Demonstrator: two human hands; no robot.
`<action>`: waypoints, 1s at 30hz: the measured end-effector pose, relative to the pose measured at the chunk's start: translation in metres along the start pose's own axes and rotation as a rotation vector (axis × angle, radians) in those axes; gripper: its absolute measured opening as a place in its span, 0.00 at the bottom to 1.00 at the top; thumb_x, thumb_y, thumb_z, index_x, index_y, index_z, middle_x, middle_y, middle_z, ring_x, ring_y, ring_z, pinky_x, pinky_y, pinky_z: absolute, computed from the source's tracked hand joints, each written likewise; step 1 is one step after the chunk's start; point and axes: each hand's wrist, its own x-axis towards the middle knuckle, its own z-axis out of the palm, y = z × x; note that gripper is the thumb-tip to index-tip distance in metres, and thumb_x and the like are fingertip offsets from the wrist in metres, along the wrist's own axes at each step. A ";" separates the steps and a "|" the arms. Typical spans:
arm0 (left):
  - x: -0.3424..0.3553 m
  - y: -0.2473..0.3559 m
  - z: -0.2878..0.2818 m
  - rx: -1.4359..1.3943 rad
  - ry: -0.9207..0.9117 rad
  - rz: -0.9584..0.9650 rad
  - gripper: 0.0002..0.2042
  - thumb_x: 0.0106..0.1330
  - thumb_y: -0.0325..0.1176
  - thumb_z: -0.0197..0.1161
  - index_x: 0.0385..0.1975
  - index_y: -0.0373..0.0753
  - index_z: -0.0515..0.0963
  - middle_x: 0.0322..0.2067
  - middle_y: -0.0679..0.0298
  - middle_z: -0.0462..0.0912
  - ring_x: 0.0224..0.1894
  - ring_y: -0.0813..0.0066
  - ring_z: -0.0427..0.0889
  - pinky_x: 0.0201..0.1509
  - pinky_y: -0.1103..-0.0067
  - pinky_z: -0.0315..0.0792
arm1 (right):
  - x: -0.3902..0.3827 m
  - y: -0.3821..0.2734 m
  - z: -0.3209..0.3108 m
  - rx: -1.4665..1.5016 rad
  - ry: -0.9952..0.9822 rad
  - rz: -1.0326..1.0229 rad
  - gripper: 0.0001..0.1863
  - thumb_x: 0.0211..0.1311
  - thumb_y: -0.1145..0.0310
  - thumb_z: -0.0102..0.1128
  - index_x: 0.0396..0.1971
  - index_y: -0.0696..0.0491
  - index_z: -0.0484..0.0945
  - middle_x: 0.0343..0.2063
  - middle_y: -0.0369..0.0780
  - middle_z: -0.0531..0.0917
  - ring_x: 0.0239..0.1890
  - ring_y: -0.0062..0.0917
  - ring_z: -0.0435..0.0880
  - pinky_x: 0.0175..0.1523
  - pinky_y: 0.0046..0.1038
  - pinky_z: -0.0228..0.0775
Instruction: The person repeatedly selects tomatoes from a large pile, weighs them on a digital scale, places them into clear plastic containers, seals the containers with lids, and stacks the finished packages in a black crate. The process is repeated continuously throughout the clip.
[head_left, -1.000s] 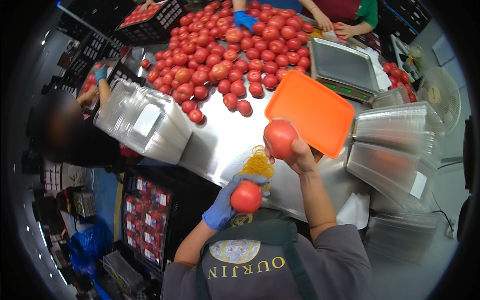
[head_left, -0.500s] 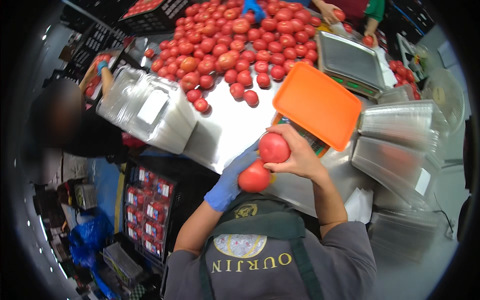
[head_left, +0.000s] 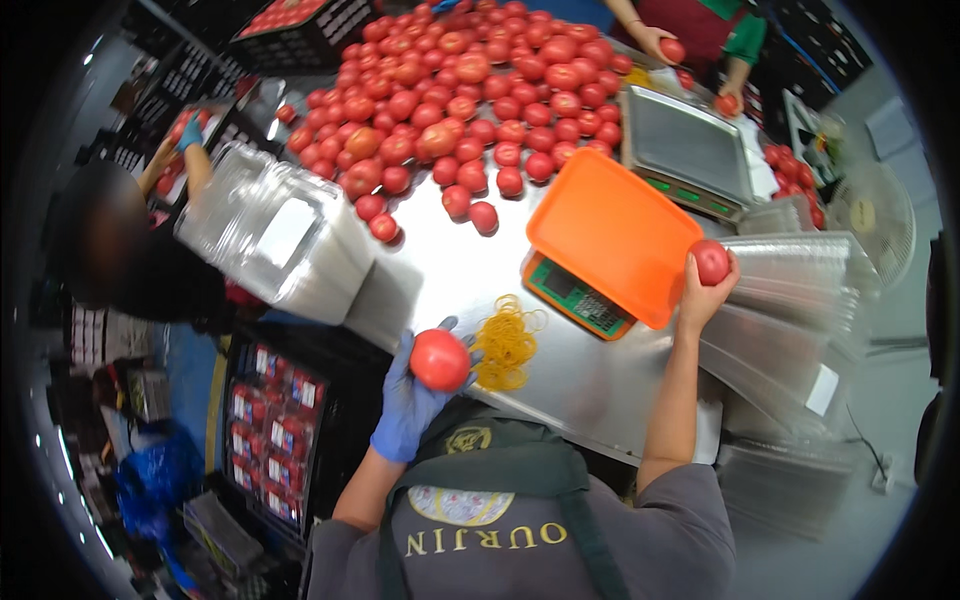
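Note:
In my left hand [head_left: 402,405], gloved in blue, rests a large red tomato [head_left: 440,360], fingers curled round it near the table's front edge. My bare right hand [head_left: 708,298] grips another tomato [head_left: 711,262] beside the right edge of an orange tray [head_left: 612,232]. That tray sits on a scale with a green panel [head_left: 577,298]. Next to my left hand lies a tangle of yellow rubber bands [head_left: 506,345]. A big heap of tomatoes [head_left: 440,110] covers the far part of the metal table [head_left: 445,265].
Stacked clear plastic boxes [head_left: 285,235] stand at the left, clear lids or trays [head_left: 785,300] at the right. A second scale [head_left: 690,140] is beyond the orange tray. A black crate of packed tomatoes [head_left: 275,430] sits lower left. Co-workers handle tomatoes at far right and left.
My hands have parted: the right one carried its tomato rightward past the orange tray, while the left moved slightly left with its own. The rubber bands and the scale's panel now show more fully.

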 end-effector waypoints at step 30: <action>-0.188 0.289 -0.311 -0.501 0.252 1.098 0.30 0.59 0.49 0.65 0.61 0.50 0.66 0.55 0.63 0.72 0.53 0.56 0.76 0.51 0.66 0.76 | -0.209 -0.063 0.311 0.305 -0.880 0.672 0.08 0.66 0.62 0.51 0.27 0.46 0.71 0.17 0.28 0.70 0.18 0.15 0.69 0.23 0.19 0.60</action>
